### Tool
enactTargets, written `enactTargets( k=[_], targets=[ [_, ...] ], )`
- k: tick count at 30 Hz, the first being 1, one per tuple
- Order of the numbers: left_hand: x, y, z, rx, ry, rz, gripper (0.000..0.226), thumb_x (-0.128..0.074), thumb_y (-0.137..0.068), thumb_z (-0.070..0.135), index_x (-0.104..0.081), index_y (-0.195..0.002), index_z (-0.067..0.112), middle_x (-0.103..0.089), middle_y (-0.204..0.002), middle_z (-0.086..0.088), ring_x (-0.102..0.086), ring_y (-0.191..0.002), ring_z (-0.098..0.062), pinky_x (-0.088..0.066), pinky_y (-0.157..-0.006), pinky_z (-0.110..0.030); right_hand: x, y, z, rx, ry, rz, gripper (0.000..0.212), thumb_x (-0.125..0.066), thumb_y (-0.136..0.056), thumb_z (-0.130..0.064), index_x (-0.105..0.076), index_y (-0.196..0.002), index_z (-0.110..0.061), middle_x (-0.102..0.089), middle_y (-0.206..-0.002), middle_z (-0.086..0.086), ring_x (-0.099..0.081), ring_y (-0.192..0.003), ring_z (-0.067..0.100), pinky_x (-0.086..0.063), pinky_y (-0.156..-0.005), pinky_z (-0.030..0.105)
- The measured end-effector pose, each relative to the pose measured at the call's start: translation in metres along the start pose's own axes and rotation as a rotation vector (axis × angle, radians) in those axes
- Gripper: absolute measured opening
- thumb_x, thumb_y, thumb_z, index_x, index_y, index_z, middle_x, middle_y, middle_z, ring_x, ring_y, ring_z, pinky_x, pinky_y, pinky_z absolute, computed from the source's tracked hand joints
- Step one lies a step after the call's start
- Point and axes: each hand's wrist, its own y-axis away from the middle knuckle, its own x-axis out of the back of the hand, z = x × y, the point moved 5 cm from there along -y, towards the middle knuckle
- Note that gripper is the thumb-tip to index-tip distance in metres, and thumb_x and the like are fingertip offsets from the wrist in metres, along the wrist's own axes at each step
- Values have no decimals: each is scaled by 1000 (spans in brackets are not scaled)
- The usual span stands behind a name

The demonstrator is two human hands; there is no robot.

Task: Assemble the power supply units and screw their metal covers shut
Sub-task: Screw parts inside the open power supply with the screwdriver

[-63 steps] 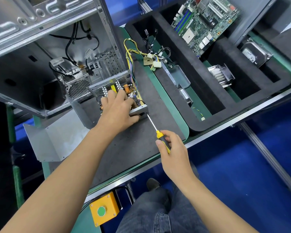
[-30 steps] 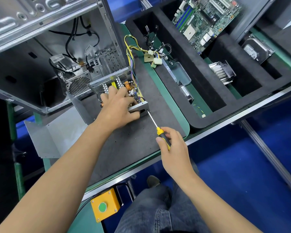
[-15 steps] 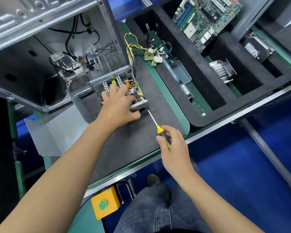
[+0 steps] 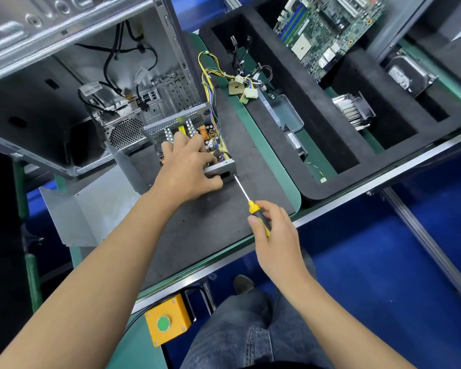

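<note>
Power supply unit (image 4: 189, 134): sits open-topped on the dark mat (image 4: 197, 225), just in front of the computer case (image 4: 72, 83); its circuit board, coils and capacitors are exposed, so no lid is on it yet
Left hand (image 4: 186, 169): laid over the near part of the unit, fingers curled down into the open top and thumb hooked under the near metal edge, gripping the housing to steady it
Right hand (image 4: 274, 233): fingers and thumb wrapped around the yellow-and-black handle of the screwdriver (image 4: 250, 201)
Screwdriver tip: meets the near right corner of the housing; the screw itself is too small to make out
Metal cover (image 4: 91, 209): a bent grey sheet lying on the left of the mat, apart from the unit; probably the lid that has to go on
Wire bundle (image 4: 210, 75): yellow and mixed leads run from the far right of the unit toward the foam tray (image 4: 317, 166)
Step in hand: judged to be driving or seating a corner screw
Risk, slip: the shaft comes in at a slant, so the tip could cam out and skid onto the mat or toward the left thumb just beside it
Risk, shift: if the left grip loosens, the light housing could slide away from the push
Risk, board: fingertips resting among components could bend one
Risk, wires: loose leads could get pinched when the cover is fitted
</note>
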Motion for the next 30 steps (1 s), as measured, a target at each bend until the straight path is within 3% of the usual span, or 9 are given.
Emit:
enactTargets(
  k=[3,9,13,17,20,23,25,28,30],
  targets=[
    [0,0,-1,-1,-4,-7,39,-66,-65,50,-78,-85,19,-38,-85,4,-31,-93,-25,-17,-75,-36,-1,1,1,-17,-20,7,17,-53,-101,-26,-56,-116,-34,-56,-102,-18,-49,-100,-9,-36,-77,0],
    [-2,-3,-3,-6,11,-68,50,-83,-65,58,-78,-98,20,-37,-94,4,-26,-98,-22,-16,-75,-35,-9,-3,2,-175,-257,7,21,-41,-103,-36,-62,-101,-42,-69,-76,-9,-48,-58,6,-43,-61,21],
    [-4,-2,0,9,-11,-84,51,-81,-70,56,-77,-101,17,-33,-96,4,-30,-104,-26,-16,-75,-36,-7,-5,2,-163,-198,29,12,-61,-91,-47,-56,-102,-43,-63,-80,-19,-54,-71,0,-40,-61,8],
    [-5,-3,1,55,-16,-77,49,-76,-75,56,-75,-103,15,-35,-99,1,-31,-107,-28,-20,-76,-37,1,-14,1,-146,-158,130,21,-74,-85,-28,-61,-95,-40,-59,-95,-10,-53,-90,-5,-39,-67,4],
    [-7,-8,4,111,-30,-72,49,-73,-79,57,-73,-101,13,-42,-107,-5,-30,-108,-28,-25,-79,-40,10,-25,2,-132,-125,173,6,-67,-93,-34,-71,-95,-37,-67,-90,-5,-58,-85,4,-44,-73,13],
    [-8,-10,5,138,-36,-55,52,-70,-80,60,-72,-100,12,-43,-109,-6,-28,-107,-26,-30,-80,-43,13,-35,4,-138,-88,113,14,-58,-97,-40,-70,-98,-35,-67,-74,-7,-55,-70,1,-42,-65,19],
    [-8,-9,5,137,-25,-49,55,-69,-79,62,-72,-99,11,-43,-110,-6,-27,-106,-25,-31,-81,-43,13,-38,6,-162,-118,70,22,-68,-90,-42,-60,-110,-36,-63,-84,-9,-55,-74,-3,-40,-63,13],
    [-9,-9,4,135,-20,-51,56,-66,-79,64,-73,-99,12,-42,-109,-5,-27,-105,-25,-29,-80,-42,19,-36,8,-141,-120,132,21,-77,-84,-28,-60,-97,-32,-60,-98,-4,-58,-80,-2,-43,-65,7],
    [-8,-9,4,142,-12,-43,56,-66,-79,64,-73,-99,12,-38,-105,-2,-25,-104,-23,-27,-78,-41,22,-39,11,-166,-150,187,8,-70,-90,-32,-67,-84,-27,-67,-84,-6,-64,-73,4,-43,-60,9]
  ],
)
